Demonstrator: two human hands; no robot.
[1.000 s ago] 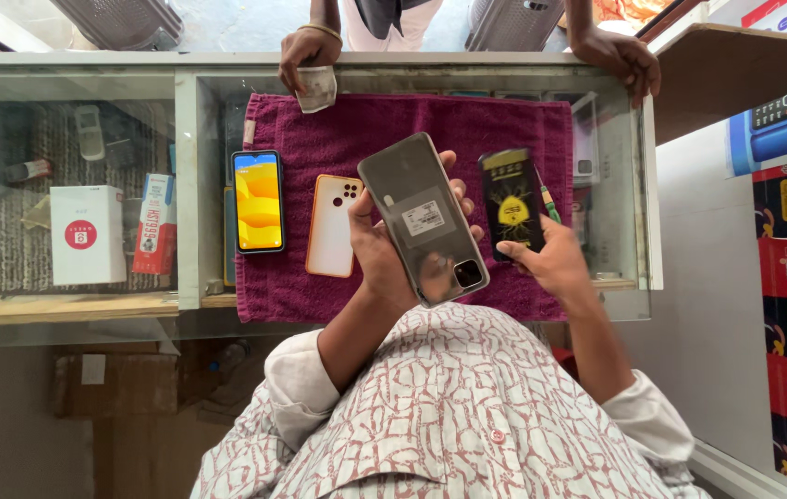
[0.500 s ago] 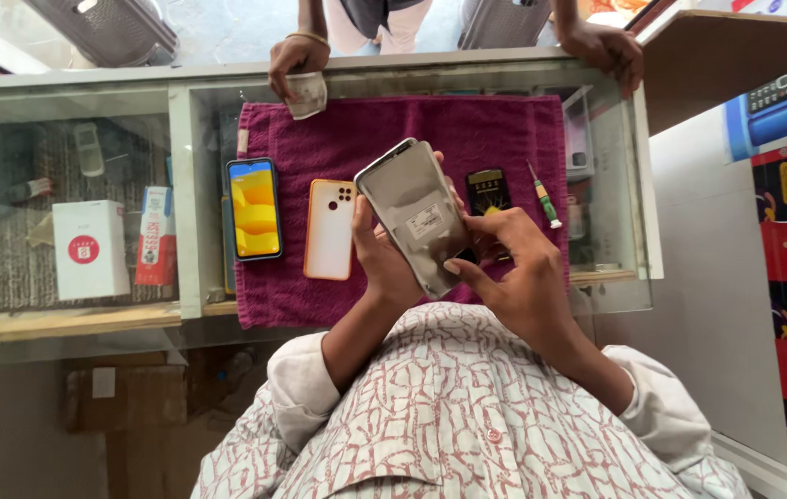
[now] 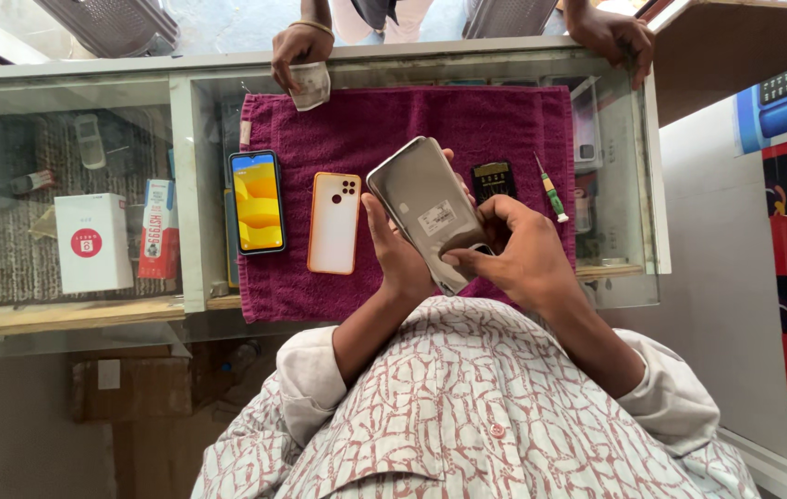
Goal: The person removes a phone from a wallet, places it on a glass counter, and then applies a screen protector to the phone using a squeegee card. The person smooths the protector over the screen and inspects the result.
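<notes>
White box (image 3: 92,242) sits left of silver phone (image 3: 428,211).

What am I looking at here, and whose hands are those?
A camera worn on a person's head took this picture, so you look down as that person does. No machine here: just two bare hands. The left hand holds a silver phone with its back up, and the right hand presses its fingers on the phone's lower end. Below them is a glass counter with a purple towel on it. On the towel lie a phone with a yellow screen, a phone in an orange case, a small dark part and a green-handled screwdriver. The hands at the top edge belong to someone else across the counter.
</notes>
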